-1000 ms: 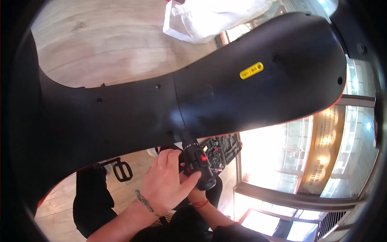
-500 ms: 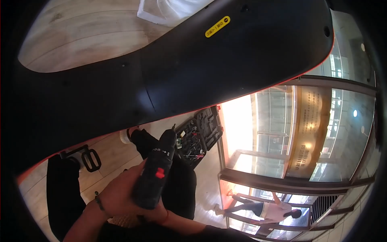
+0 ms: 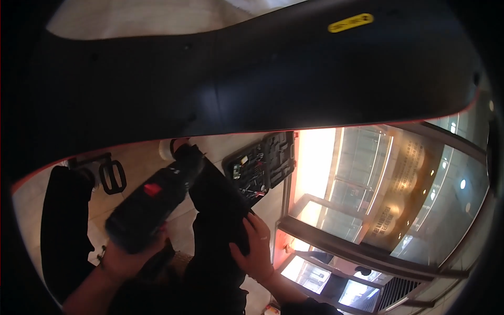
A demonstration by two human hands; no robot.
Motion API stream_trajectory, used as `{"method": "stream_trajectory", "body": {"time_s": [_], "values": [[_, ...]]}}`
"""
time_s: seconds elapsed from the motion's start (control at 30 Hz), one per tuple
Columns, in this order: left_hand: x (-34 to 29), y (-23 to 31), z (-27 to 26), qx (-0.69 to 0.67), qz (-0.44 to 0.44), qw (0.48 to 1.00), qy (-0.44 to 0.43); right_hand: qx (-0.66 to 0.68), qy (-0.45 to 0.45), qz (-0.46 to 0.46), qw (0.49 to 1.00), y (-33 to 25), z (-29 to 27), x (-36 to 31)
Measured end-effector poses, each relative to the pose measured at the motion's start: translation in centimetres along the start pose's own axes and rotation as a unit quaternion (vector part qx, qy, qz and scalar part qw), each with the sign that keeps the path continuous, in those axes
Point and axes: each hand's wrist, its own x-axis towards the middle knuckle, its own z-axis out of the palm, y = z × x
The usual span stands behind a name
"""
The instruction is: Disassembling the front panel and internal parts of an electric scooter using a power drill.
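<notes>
A black cordless drill (image 3: 152, 197) with a red switch is gripped in my left hand (image 3: 126, 258), its front end tilted up and to the right. The fingers are partly hidden behind the drill, which is somewhat blurred. My right hand (image 3: 255, 251), a ring on one finger, lies with its fingers spread on the knee of my black-trousered leg (image 3: 215, 226). Above both hands stretches a large, smooth black panel (image 3: 252, 79) with a red edge and a yellow label (image 3: 350, 23). The drill's tip stays below that panel, apart from it.
An open black tool case (image 3: 262, 163) with several small tools lies on the floor beyond my right knee. A black pedal (image 3: 113, 177) hangs under the panel at left. Framed glass walls (image 3: 357, 173) stand on the right, a person partly visible near them.
My right hand has left the drill and now rests on my knee. The drill, in my left hand, has moved left and tilted further over. My view has shifted.
</notes>
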Motion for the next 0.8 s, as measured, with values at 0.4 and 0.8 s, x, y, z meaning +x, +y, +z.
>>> {"method": "stream_trajectory", "body": {"time_s": [0.4,0.8], "values": [[-2.8,-8.3,-7.5,0.432,-0.132,0.881,0.142,0.004,0.009,0.003,1.000,2.8,3.8,0.0],[-2.7,-4.9,-5.0,0.363,-0.108,0.920,0.104,-0.001,0.064,0.001,0.998,2.8,2.8,0.1]]}}
